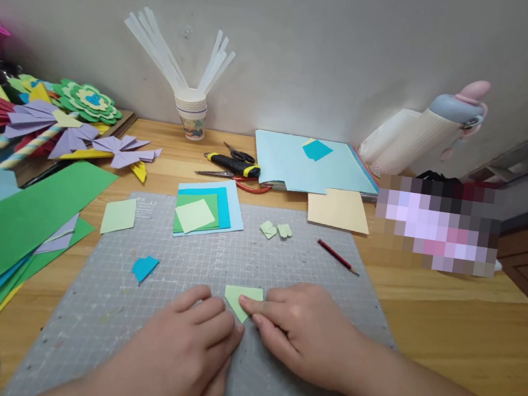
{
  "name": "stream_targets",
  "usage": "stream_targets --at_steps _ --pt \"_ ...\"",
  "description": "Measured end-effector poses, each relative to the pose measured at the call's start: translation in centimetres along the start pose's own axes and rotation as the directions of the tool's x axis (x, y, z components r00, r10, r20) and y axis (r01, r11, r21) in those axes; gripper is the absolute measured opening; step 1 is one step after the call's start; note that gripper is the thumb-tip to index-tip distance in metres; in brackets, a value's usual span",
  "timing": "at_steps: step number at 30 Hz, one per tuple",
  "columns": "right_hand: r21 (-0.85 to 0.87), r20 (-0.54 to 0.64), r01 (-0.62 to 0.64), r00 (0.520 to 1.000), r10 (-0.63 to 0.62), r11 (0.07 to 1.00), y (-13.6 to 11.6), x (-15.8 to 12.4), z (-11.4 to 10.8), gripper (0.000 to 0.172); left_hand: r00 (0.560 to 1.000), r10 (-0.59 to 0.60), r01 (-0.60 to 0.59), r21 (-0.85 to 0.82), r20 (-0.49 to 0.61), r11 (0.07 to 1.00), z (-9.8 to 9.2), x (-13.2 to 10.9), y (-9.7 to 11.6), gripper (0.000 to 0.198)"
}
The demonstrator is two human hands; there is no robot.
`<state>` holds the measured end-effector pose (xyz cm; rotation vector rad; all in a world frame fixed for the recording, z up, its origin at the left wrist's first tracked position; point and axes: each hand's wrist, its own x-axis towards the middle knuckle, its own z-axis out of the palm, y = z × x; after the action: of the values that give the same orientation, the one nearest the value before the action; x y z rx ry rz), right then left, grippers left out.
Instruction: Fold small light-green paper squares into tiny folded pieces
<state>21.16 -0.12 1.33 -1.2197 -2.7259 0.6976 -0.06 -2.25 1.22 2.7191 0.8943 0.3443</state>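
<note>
A small pale green folded paper (240,298) lies on the grey cutting mat (188,246) near its front middle. My right hand (295,327) presses its fingertips onto the paper's right side, fingers held together. My left hand (194,345) rests curled just left of the paper, its fingertips at the paper's lower edge. Part of the paper is hidden under both hands.
On the mat lie a blue scrap (144,267), stacked squares (205,213), two small green folded pieces (275,230) and a red pencil (337,257). Behind are scissors (238,155), a knife (232,165), a cup of straws (191,112), blue sheets (308,165). Green sheets (5,220) and paper flowers (58,123) fill the left.
</note>
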Motion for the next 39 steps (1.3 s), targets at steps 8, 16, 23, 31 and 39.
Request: stream_targets --at_steps 8,16,23,31,39 --pt "0.226 -0.153 -0.185 0.963 0.222 0.957 0.2 0.6 0.1 0.013 0.967 -0.244 0.225 -0.196 -0.075 0.954 -0.1 0.5 -1.3 0.017" --pt "0.252 -0.147 -0.151 0.970 0.192 0.956 -0.3 0.5 0.3 0.005 0.976 -0.217 0.210 -0.238 -0.003 0.948 0.2 0.4 -1.3 0.032" --pt "0.544 -0.092 -0.179 0.958 0.271 0.819 -1.0 0.6 0.3 0.012 0.986 -0.139 0.116 -0.214 -0.094 0.970 0.4 0.4 -1.1 0.021" --pt "0.913 0.015 -0.135 0.954 0.299 0.385 -1.3 -0.1 0.2 0.015 0.912 -0.335 0.155 -0.557 -0.238 0.816 -0.1 -0.1 -0.5 0.014" --pt "0.863 0.001 -0.050 0.995 0.097 0.502 -1.7 -0.3 0.5 0.021 0.700 -0.668 0.345 -0.938 0.254 0.005 0.7 0.4 0.7 0.021"
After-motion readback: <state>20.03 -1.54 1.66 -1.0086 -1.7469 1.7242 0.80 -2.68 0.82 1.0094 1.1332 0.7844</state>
